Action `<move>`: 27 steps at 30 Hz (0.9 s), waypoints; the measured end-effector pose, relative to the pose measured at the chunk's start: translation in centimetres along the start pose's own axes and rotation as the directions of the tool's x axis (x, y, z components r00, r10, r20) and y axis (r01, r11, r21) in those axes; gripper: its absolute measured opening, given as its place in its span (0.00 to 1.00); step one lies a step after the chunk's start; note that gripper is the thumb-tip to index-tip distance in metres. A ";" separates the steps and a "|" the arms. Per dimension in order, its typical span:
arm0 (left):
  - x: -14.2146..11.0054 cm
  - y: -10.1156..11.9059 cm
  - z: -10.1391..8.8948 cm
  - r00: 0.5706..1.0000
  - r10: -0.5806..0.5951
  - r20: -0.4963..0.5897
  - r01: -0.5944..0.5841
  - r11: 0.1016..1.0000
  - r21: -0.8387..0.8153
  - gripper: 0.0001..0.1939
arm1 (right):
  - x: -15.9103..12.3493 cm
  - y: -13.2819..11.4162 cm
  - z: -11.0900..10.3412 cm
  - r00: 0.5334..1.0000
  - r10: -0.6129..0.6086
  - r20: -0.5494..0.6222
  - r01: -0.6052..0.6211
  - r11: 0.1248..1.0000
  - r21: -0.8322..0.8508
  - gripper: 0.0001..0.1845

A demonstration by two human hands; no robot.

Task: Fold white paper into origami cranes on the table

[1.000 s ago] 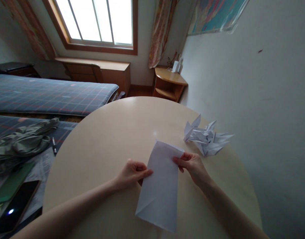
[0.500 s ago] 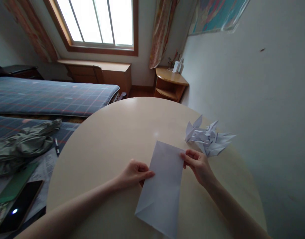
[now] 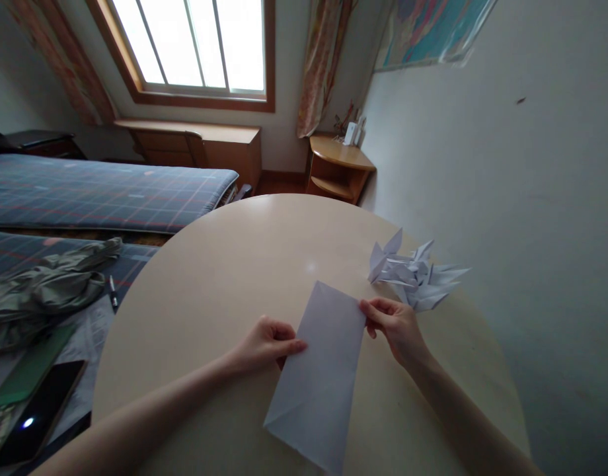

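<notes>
A white sheet of paper (image 3: 321, 377), oblong and with a slanting crease near its lower left corner, is held between both hands over the round table. My left hand (image 3: 270, 342) pinches its left edge, thumb on top and fingers curled beneath. At the upper right corner, my right hand (image 3: 394, 324) grips the sheet between thumb and fingers. Just beyond the right hand lies a cluster of folded white paper shapes (image 3: 413, 274) with pointed tips.
The round cream table (image 3: 225, 277) stands close to the wall on the right. To the left, a plaid mattress (image 3: 100, 195) holds crumpled grey-green cloth (image 3: 46, 287), a pen (image 3: 113, 292), a green flat item (image 3: 34, 367) and a phone (image 3: 41, 413). A corner shelf (image 3: 341, 155) stands behind.
My right hand has slid outward to the paper's upper right corner, and the bowed top of the sheet has flattened. My left hand keeps its pinch on the left edge.
</notes>
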State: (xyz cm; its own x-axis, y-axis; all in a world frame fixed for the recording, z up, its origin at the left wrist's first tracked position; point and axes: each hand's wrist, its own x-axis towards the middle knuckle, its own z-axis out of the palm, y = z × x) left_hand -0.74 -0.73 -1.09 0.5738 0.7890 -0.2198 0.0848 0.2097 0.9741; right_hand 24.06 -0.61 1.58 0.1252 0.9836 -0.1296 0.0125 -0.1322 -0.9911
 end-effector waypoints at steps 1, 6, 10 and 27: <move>0.0 -0.1 0.0 1.000 -0.006 -0.018 0.006 1.000 -0.025 0.22 | 0.0 0.0 0.0 1.000 -0.017 -0.009 0.017 1.000 -0.013 0.22; 0.2 -0.4 0.6 0.989 -0.017 -0.148 -0.004 0.990 -0.139 0.19 | 0.3 0.7 0.0 0.994 -0.109 -0.029 0.105 0.987 -0.121 0.24; 0.3 -0.1 0.9 0.960 -0.035 -0.279 -0.037 0.968 -0.248 0.18 | 0.5 1.5 0.2 0.945 -0.323 -0.043 0.291 0.896 -0.335 0.24; 0.6 0.0 0.4 0.836 0.020 -0.548 -0.180 0.954 -0.238 0.26 | -5.4 2.6 5.4 0.675 -0.413 0.612 0.718 0.175 -0.674 0.62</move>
State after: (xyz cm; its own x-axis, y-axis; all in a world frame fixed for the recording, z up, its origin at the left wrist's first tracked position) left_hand -0.04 -0.52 -1.20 0.0348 0.9806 -0.1931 -0.2164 0.1961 0.9564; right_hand 18.01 -5.62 -0.49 -0.5276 0.7932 0.3041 0.7605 0.6005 -0.2471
